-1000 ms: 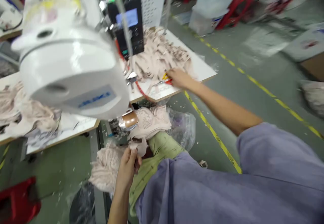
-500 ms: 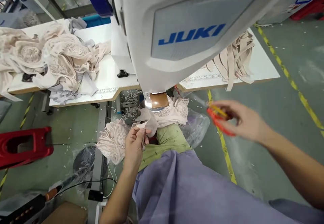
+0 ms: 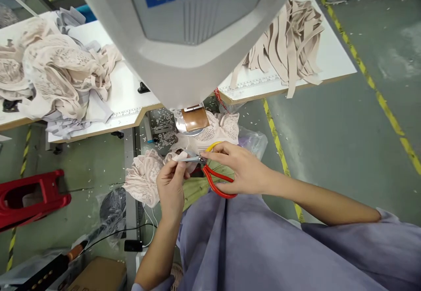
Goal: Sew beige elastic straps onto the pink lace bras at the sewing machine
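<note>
My left hand (image 3: 171,185) pinches the edge of a pale beige fabric strip (image 3: 180,156), part of a lace bra. My right hand (image 3: 238,170) grips scissors (image 3: 217,181) with one red and one yellow handle. Their blades are spread around the strip, close to my left fingertips; whether they touch it I cannot tell. Behind my hands, a lace bra (image 3: 219,128) hangs below the sewing machine (image 3: 174,58), by its brown plate (image 3: 194,120). More gathered beige lace (image 3: 143,179) hangs to the left of my left hand.
Beige lace garments (image 3: 62,71) are heaped on the left of the white table (image 3: 130,84). Loose beige straps (image 3: 289,41) lie on its right side. A red stool (image 3: 33,196) stands on the floor at left, and a cardboard box (image 3: 98,275) sits at lower left.
My right hand has swung left with the scissors, bringing the blades to the strip in my left hand. The view has shifted closer under the machine head.
</note>
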Tool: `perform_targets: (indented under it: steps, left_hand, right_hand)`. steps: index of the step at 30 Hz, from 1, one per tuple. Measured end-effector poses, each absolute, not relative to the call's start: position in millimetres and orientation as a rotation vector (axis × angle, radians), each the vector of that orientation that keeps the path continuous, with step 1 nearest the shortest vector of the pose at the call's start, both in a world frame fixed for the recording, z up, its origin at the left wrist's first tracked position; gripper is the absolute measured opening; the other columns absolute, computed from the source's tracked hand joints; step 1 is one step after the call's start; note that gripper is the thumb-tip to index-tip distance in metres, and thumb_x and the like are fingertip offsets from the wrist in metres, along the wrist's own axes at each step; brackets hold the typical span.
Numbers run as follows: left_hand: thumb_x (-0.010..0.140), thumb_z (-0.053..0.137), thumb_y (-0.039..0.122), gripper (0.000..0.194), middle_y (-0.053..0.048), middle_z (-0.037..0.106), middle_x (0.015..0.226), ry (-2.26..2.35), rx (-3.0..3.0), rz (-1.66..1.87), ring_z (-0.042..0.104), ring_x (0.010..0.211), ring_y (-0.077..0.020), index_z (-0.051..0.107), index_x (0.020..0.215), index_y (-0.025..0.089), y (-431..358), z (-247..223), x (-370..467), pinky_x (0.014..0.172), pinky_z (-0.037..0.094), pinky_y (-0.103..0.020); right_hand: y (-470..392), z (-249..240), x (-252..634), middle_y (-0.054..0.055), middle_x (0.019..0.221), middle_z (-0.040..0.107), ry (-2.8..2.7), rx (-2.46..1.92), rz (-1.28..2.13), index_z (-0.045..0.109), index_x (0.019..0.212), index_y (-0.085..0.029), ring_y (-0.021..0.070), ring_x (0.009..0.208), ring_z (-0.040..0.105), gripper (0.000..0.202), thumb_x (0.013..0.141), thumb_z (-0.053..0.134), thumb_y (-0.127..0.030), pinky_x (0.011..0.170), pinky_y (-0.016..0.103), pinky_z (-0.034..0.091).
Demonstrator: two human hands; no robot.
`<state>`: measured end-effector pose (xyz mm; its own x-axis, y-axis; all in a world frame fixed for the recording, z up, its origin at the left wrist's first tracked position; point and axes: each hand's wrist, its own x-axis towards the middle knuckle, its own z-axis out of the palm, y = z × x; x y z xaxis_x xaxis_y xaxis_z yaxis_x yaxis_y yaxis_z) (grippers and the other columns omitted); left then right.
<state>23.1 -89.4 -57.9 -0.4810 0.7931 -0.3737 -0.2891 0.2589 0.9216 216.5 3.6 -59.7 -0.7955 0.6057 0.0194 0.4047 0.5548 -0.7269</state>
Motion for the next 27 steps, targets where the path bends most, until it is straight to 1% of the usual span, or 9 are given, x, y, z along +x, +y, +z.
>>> perform_targets:
  steps: [3,8,12,18,23,27]
  left_hand:
    - [0.084,0.073,0.038,0.020,0.005,0.055,0.060,1.577,0.488,1.417,0.047,0.057,-0.0067,0.073,0.086,0.018,-89,-59,22,0.055,0.039,-0.018]
    - [0.083,0.073,0.040,0.022,0.005,0.053,0.060,1.609,0.515,1.402,0.045,0.056,-0.0065,0.073,0.085,0.018,-88,-63,21,0.055,0.039,-0.018]
    - [0.084,0.072,0.040,0.023,0.005,0.052,0.060,1.611,0.541,1.404,0.045,0.056,-0.0065,0.070,0.080,0.018,-87,-65,21,0.055,0.038,-0.019]
    - [0.085,0.072,0.037,0.018,0.005,0.054,0.061,1.631,0.573,1.414,0.048,0.059,-0.0081,0.072,0.086,0.019,-88,-70,20,0.058,0.041,-0.019]
    - [0.085,0.072,0.035,0.018,0.003,0.059,0.068,1.663,0.630,1.440,0.050,0.062,-0.0089,0.073,0.093,0.020,-88,-77,23,0.061,0.043,-0.020]
    - [0.087,0.069,0.035,0.017,0.002,0.060,0.072,1.658,0.682,1.428,0.051,0.064,-0.0094,0.071,0.089,0.019,-85,-79,29,0.061,0.045,-0.020]
  right_hand:
    - [4,-58,215,0.007,0.115,0.056,-2.521,-0.877,1.130,0.048,0.145,-0.036,0.0237,0.102,0.058,0.077,0.072,0.072,-0.030,0.086,0.042,0.052]
    - [6,-58,215,0.006,0.117,0.056,-2.477,-0.905,1.212,0.050,0.143,-0.035,0.0232,0.102,0.059,0.076,0.071,0.073,-0.031,0.088,0.041,0.051]
    - [7,-60,215,0.006,0.118,0.056,-2.471,-0.917,1.227,0.050,0.143,-0.036,0.0231,0.102,0.059,0.076,0.071,0.073,-0.031,0.089,0.041,0.050]
    - [9,-64,215,0.006,0.115,0.058,-2.436,-0.899,1.225,0.054,0.140,-0.034,0.0216,0.098,0.060,0.073,0.070,0.074,-0.033,0.086,0.038,0.051]
    - [11,-73,208,0.006,0.113,0.060,-2.406,-0.953,1.245,0.061,0.134,-0.030,0.0222,0.097,0.062,0.068,0.068,0.076,-0.037,0.088,0.040,0.052]
    - [12,-79,200,0.007,0.114,0.061,-2.360,-0.980,1.285,0.065,0.129,-0.029,0.0226,0.095,0.064,0.064,0.068,0.078,-0.042,0.088,0.040,0.052]
